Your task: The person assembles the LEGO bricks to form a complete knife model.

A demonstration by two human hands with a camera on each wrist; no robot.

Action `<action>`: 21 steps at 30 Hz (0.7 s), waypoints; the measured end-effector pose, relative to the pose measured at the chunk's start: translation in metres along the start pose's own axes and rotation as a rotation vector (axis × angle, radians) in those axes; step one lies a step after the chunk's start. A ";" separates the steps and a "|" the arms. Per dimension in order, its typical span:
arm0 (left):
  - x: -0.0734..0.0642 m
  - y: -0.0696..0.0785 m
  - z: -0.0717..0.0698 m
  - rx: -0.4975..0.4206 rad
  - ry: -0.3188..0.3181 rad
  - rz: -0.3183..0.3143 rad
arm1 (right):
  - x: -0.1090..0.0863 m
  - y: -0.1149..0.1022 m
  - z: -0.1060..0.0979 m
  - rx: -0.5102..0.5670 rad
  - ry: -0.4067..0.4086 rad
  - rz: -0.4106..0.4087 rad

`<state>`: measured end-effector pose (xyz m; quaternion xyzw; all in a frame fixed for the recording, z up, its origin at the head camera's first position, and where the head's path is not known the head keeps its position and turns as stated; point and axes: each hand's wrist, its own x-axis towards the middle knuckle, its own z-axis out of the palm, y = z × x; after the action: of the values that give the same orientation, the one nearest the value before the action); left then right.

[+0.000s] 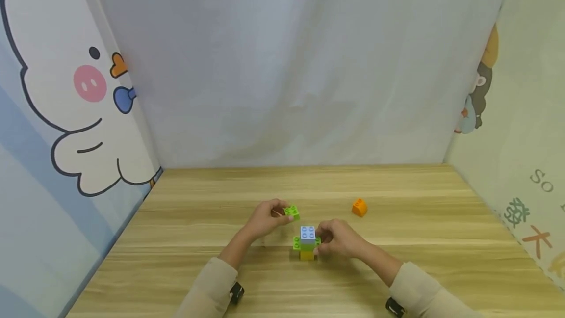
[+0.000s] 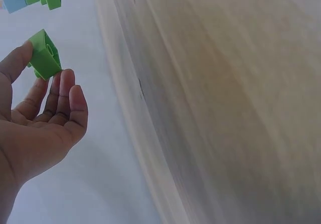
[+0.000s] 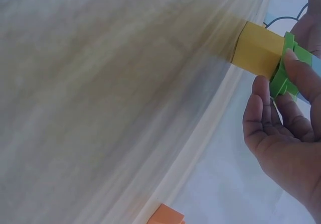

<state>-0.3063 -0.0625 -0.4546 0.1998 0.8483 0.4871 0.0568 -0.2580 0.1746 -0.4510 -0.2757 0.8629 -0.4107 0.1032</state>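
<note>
A stack of toy building bricks [image 1: 307,234] stands upright on the wooden table. It has a yellow brick [image 3: 258,48] at the bottom, green pieces [image 1: 296,243] jutting out on both sides above it, and a light blue brick [image 1: 307,232] on top. My right hand [image 1: 342,238] pinches the green part on the stack's right side between thumb and fingers. Behind and left of the stack, my left hand [image 1: 266,218] holds a loose green brick [image 2: 44,54] by thumb and fingertips. This brick is apart from the stack and held above the table.
An orange brick [image 1: 359,207] with a curved side lies on the table [image 1: 198,210], behind and right of the stack. A pale curtain [image 1: 287,63] hangs behind the table's far edge. Printed panels flank both sides.
</note>
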 end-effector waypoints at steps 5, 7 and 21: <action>-0.004 0.004 -0.002 -0.022 -0.016 0.023 | 0.002 -0.001 0.002 0.001 0.000 0.006; -0.006 0.004 -0.003 -0.031 -0.018 0.027 | 0.003 0.000 0.002 0.002 0.000 0.008; -0.017 0.017 0.001 -0.046 -0.017 0.046 | 0.003 0.005 0.004 0.021 0.006 0.017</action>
<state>-0.2854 -0.0607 -0.4430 0.2219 0.8315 0.5061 0.0576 -0.2604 0.1729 -0.4568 -0.2662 0.8611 -0.4197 0.1072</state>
